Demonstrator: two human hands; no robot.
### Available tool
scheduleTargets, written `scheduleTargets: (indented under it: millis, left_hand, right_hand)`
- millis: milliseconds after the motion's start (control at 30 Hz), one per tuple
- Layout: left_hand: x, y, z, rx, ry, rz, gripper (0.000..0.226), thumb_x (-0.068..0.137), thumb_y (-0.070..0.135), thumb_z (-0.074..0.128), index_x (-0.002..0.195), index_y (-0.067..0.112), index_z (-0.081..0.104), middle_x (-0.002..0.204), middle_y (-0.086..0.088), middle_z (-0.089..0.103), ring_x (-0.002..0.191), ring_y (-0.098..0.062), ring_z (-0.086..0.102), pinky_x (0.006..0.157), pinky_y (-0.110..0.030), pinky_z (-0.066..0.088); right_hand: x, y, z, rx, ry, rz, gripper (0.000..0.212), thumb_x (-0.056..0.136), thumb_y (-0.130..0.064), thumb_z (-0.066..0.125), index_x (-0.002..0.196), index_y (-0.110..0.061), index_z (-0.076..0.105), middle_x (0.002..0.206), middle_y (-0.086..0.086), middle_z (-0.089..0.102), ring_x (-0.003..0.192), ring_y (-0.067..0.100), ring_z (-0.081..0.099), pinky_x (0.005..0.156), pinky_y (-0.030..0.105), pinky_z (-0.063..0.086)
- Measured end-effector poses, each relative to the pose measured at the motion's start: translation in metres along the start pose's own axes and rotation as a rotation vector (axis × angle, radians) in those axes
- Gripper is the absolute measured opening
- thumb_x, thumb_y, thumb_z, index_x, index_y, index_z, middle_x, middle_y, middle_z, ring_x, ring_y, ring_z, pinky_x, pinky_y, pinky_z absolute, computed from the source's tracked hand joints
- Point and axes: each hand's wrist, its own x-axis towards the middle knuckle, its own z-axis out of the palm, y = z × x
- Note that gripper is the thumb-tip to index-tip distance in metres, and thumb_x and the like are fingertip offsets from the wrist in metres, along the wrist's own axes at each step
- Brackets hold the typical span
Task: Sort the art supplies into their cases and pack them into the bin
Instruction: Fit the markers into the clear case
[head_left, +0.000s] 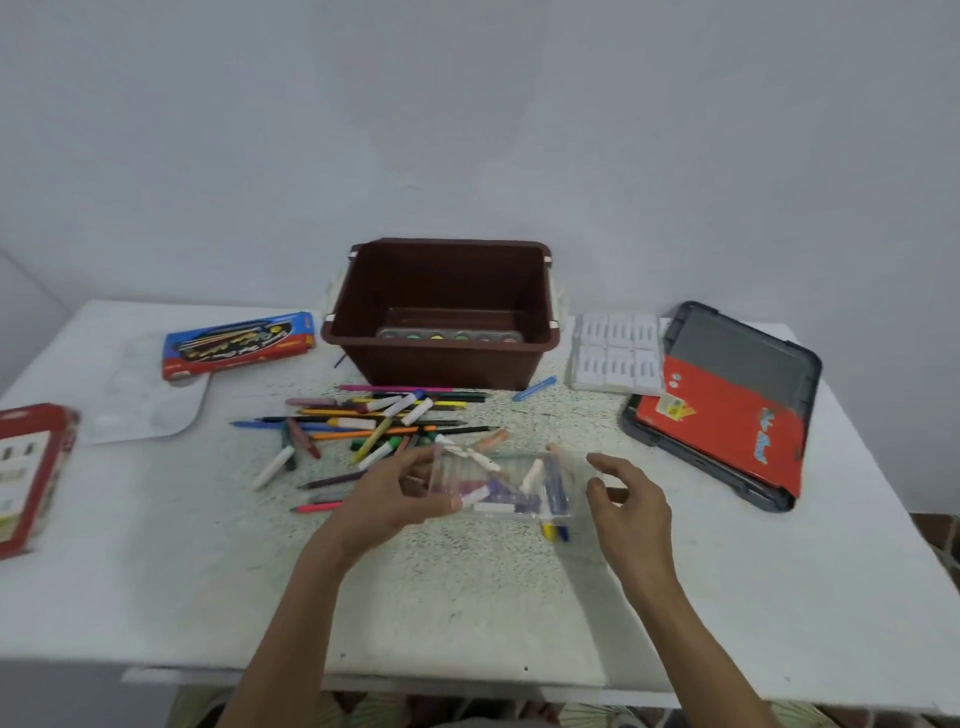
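The clear plastic case (506, 486) lies with its long axis left to right, parallel to the table's near edge, at mid-table just in front of the loose heap of markers and pencils (384, 423). It is see-through, and the few white-capped markers inside lie at mixed angles. The left hand (395, 496) pinches its left end between thumb and curled fingers. The right hand (631, 499) hangs just beside the right end, fingers spread and loosely bent, holding nothing. Whether it touches the case cannot be told.

The table (467, 597) is white and speckled, against a plain pale wall (467, 130). The brown bin (441, 312) stands at the far edge.
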Motion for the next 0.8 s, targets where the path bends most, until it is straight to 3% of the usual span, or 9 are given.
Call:
scheduleTargets:
  millis: [133, 200, 300, 367, 500, 567, 667, 733, 800]
  left_hand:
    - [-0.013, -0.01, -0.028, -0.081, -0.024, 0.053, 0.082, 0.067, 0.026, 0.088, 0.135, 0.045, 0.044, 0.123, 0.012, 0.063, 0.103, -0.004, 0.066, 0.077, -0.02, 0.055]
    - [-0.019, -0.015, -0.035, -0.171, -0.023, 0.114, 0.088, 0.07, 0.017, 0.086, 0.137, 0.048, 0.039, 0.128, 0.018, 0.06, 0.112, -0.007, 0.063, 0.081, -0.025, 0.056]
    - [-0.023, -0.018, -0.043, -0.245, -0.033, 0.226, 0.092, 0.073, 0.008, 0.083, 0.139, 0.051, 0.036, 0.14, 0.016, 0.052, 0.122, -0.01, 0.058, 0.088, -0.028, 0.055]
    - [-0.024, -0.018, -0.048, -0.251, -0.053, 0.29, 0.093, 0.073, 0.008, 0.082, 0.143, 0.047, 0.035, 0.15, 0.006, 0.044, 0.127, -0.013, 0.055, 0.09, -0.027, 0.053]
    - [-0.02, -0.015, -0.053, -0.252, -0.061, 0.357, 0.11, 0.074, 0.006, 0.083, 0.156, 0.03, 0.014, 0.152, -0.001, 0.042, 0.134, -0.02, 0.049, 0.093, -0.029, 0.052]
    - [-0.019, -0.014, -0.06, -0.206, -0.057, 0.378, 0.108, 0.074, 0.011, 0.085, 0.156, 0.027, 0.015, 0.15, 0.0, 0.044, 0.135, -0.018, 0.048, 0.097, -0.026, 0.05]
    - [-0.021, -0.011, -0.072, -0.051, -0.041, 0.433, 0.098, 0.075, 0.023, 0.086, 0.149, 0.046, 0.025, 0.144, 0.018, 0.047, 0.135, -0.005, 0.044, 0.105, -0.026, 0.042]
    - [-0.024, -0.008, -0.08, 0.052, -0.026, 0.467, 0.096, 0.076, 0.023, 0.085, 0.146, 0.052, 0.026, 0.141, 0.024, 0.043, 0.131, 0.01, 0.039, 0.095, -0.009, 0.041]
    - [-0.024, -0.009, -0.087, 0.176, -0.042, 0.478, 0.096, 0.078, 0.025, 0.083, 0.146, 0.057, 0.023, 0.137, 0.021, 0.04, 0.127, 0.009, 0.039, 0.086, -0.006, 0.044]
  right_hand:
    - [-0.007, -0.005, 0.032, 0.035, -0.089, 0.004, 0.017, 0.096, -0.014, 0.059, 0.106, -0.024, 0.07, 0.129, -0.011, 0.064, 0.098, 0.012, 0.067, 0.076, 0.027, 0.056]
    - [-0.012, -0.009, 0.048, 0.075, -0.122, 0.015, 0.02, 0.095, -0.013, 0.06, 0.109, -0.022, 0.071, 0.139, -0.015, 0.054, 0.107, 0.004, 0.064, 0.082, 0.029, 0.056]
    - [-0.024, -0.021, 0.073, 0.156, -0.175, 0.046, 0.015, 0.096, -0.014, 0.061, 0.103, -0.021, 0.071, 0.114, -0.019, 0.065, 0.091, 0.01, 0.069, 0.068, 0.023, 0.054]
    - [-0.033, -0.031, 0.089, 0.229, -0.222, 0.062, 0.015, 0.097, -0.014, 0.06, 0.105, -0.019, 0.071, 0.095, -0.008, 0.072, 0.087, 0.02, 0.07, 0.065, 0.024, 0.056]
    - [-0.044, -0.045, 0.108, 0.264, -0.294, 0.075, 0.025, 0.098, -0.009, 0.056, 0.105, -0.028, 0.07, 0.103, -0.004, 0.073, 0.092, 0.013, 0.07, 0.074, 0.031, 0.058]
    - [-0.047, -0.05, 0.114, 0.24, -0.338, 0.058, 0.03, 0.098, -0.006, 0.055, 0.105, -0.03, 0.071, 0.104, -0.008, 0.074, 0.096, 0.011, 0.07, 0.08, 0.034, 0.058]
    - [-0.048, -0.057, 0.117, 0.19, -0.318, 0.031, 0.025, 0.097, -0.012, 0.058, 0.103, -0.032, 0.072, 0.103, -0.013, 0.073, 0.099, 0.008, 0.068, 0.088, 0.036, 0.055]
    - [-0.05, -0.064, 0.116, 0.24, -0.281, 0.037, 0.021, 0.099, -0.017, 0.056, 0.104, -0.028, 0.072, 0.105, -0.006, 0.074, 0.098, 0.011, 0.069, 0.088, 0.033, 0.056]
    - [-0.052, -0.075, 0.112, 0.333, -0.274, 0.046, 0.023, 0.101, -0.024, 0.05, 0.11, -0.02, 0.071, 0.106, 0.001, 0.074, 0.098, 0.019, 0.07, 0.086, 0.036, 0.058]
